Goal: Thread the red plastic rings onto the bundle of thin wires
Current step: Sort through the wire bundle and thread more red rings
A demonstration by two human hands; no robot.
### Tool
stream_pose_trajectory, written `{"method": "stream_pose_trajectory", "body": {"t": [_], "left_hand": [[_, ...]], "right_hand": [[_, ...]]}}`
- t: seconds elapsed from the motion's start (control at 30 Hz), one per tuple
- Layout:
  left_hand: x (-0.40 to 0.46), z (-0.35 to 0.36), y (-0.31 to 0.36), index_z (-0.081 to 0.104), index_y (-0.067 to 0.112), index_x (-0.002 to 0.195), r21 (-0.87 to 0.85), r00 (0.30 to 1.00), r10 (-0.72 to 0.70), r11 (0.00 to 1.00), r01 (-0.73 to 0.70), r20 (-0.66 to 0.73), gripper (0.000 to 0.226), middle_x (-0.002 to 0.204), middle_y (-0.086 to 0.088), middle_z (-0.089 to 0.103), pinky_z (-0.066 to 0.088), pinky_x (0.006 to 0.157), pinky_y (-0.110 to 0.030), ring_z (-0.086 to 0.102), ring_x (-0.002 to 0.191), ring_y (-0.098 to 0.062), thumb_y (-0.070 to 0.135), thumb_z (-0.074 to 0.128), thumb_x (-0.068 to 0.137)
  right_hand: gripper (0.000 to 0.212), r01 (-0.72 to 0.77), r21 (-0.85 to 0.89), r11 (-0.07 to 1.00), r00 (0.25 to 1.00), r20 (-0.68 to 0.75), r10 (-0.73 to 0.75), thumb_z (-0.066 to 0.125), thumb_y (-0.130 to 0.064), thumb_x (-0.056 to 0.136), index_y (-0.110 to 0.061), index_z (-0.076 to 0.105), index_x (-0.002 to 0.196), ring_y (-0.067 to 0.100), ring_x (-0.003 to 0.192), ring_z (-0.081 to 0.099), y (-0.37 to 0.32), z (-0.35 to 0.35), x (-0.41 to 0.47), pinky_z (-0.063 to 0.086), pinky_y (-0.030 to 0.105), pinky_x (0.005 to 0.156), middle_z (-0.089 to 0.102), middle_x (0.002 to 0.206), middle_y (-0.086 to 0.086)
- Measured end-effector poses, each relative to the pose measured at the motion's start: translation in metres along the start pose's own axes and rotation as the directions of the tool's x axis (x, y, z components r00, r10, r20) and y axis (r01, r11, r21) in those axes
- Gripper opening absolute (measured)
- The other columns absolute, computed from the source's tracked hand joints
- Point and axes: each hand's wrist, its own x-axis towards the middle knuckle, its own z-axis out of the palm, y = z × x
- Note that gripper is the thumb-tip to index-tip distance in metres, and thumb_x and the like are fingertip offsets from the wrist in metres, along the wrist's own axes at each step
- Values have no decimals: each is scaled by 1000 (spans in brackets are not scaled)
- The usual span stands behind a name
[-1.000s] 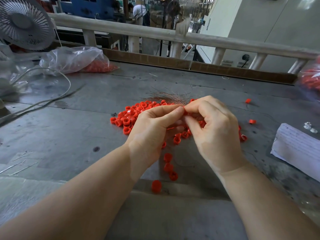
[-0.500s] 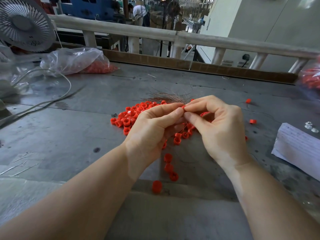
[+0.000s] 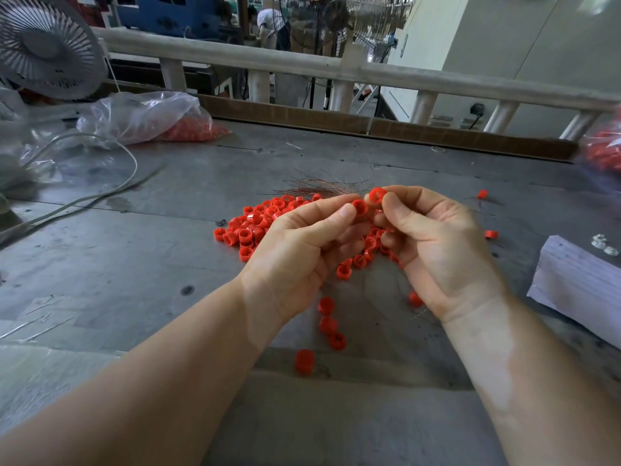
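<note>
Head view: parting now after pressing together 1 second ago. Left hand (image 3: 302, 243) pinching 1 red ring (image 3: 359, 206); right hand (image 3: 437, 243) pinching another ring (image 3: 378, 195) just beside. Wire bundle (image 3: 322, 187) lying behind on the surface (image 3: 134, 250). Probably lining up for threading.

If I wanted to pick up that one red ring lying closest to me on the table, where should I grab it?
Pinch the nearest red ring across its round outer wall, thumb and finger coming down from above. It lies alone on the grey table, apart from the pile of rings, so both sides look free.
</note>
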Motion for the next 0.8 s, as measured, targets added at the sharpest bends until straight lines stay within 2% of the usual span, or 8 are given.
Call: {"method": "stream_pose_trajectory", "body": {"t": [0.13,0.5,0.8], "left_hand": [[0,0,0,69,7,89,-11,1000,-10,1000,10,8,22,77,-5,71,55,57,-18,68,65,-9,12,61,70],[2,-2,0,67,3,99,-31,999,-27,999,27,21,25,79,-7,71,56,59,-19,69,68,-10,8,59,77],[2,-3,-1,68,4,95,-31,1000,-26,999,26,0,16,76,-7,71,55,58,-19,68,64,-10,3,54,86]], "right_hand": [[12,-58,61,996,998,2,58,61,-15,69,-10,64,80,1,56,58,0,1,0,42,13,47,71,72,-3],[13,-92,111,990,996,27,90,60,-15,71,-8,64,80,3,56,56,-4,0,0,41,14,46,70,72,-1],[13,-98,118,988,995,18,96,61,-17,71,-9,64,81,4,57,57,-2,-2,1,41,14,45,71,74,0]]}}
